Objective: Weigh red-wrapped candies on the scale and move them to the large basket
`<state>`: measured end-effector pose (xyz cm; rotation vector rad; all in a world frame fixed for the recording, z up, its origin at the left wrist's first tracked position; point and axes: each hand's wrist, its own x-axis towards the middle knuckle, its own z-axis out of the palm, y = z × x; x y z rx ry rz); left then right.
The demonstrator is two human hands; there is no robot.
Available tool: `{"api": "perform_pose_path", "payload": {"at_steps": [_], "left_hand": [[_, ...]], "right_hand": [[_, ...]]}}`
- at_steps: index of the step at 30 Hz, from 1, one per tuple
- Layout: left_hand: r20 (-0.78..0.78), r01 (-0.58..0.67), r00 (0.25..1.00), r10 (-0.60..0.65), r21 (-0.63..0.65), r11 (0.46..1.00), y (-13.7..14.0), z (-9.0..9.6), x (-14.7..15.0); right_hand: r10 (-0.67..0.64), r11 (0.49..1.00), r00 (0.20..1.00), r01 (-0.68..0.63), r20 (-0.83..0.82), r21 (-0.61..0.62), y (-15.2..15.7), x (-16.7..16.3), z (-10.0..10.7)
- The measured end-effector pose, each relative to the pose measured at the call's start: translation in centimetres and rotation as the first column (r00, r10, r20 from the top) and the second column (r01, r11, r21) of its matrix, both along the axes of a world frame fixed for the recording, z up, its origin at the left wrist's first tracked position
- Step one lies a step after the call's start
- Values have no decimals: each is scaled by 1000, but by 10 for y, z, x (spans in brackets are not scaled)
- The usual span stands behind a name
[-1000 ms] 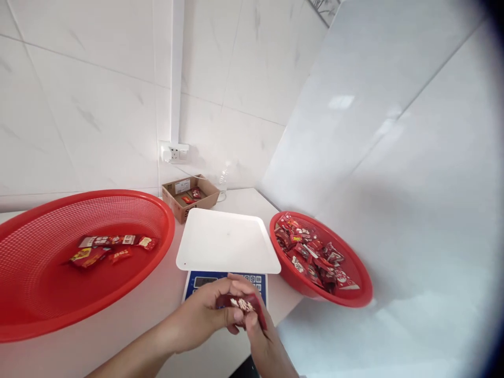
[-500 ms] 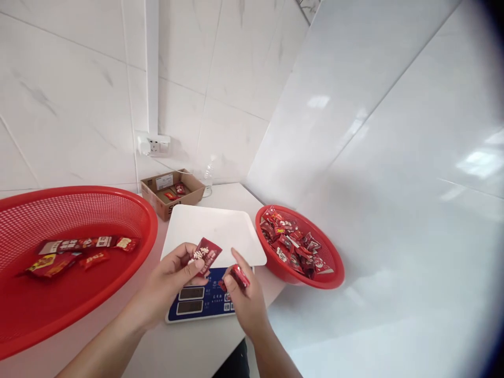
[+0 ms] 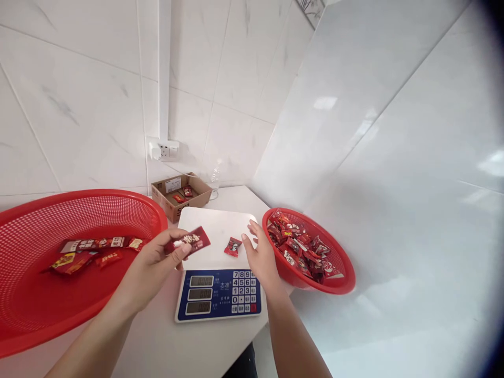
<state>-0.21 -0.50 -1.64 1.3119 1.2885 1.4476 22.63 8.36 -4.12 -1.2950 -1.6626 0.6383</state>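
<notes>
My left hand (image 3: 159, 265) pinches a dark red snack packet (image 3: 197, 239) between thumb and fingers, over the left side of the white weighing pan (image 3: 214, 223). A smaller red packet (image 3: 233, 247) lies on that pan. Just right of it, my right hand (image 3: 260, 254) is held with its fingers apart and nothing in them. Below the pan, the digital scale's blue panel (image 3: 220, 294) shows three displays and a keypad. The right hand is close to a red basket (image 3: 346, 270) full of small snack packets (image 3: 301, 244).
A larger red mesh basket (image 3: 118, 197) on the left holds several packets (image 3: 94, 244). Behind the scale stand a cardboard box (image 3: 199, 198) with a few packets inside and a clear bottle (image 3: 216, 174). A plugged socket (image 3: 163, 150) is on the tiled wall.
The small red packet has left my right hand and lies on the weighing pan. My right hand has opened and moved up and right. The left hand's packet has tilted flatter.
</notes>
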Motion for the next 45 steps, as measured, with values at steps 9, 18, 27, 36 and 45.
{"api": "perform_pose_path", "payload": {"at_steps": [9,18,27,36,45], "left_hand": [[-392,74,914,-109,-104,992,5,-22,23],[-486,-208,838,247,135,969,1,-3,-11],[-372,-300,876,308,81,951,-6,5,-14],[-386,-264,882,271,72,962,4,-12,-14],[-372,-218,905,207,14,976,3,-6,-8]], "right_hand": [[426,892,899,-436,-101,-119,-32,-20,8],[-28,988,990,7,141,152,-2,18,2],[-332,872,780,468,531,-142,13,149,-13],[-243,821,811,464,532,-333,23,166,-27],[-295,853,829,453,476,-260,20,171,-35]]}}
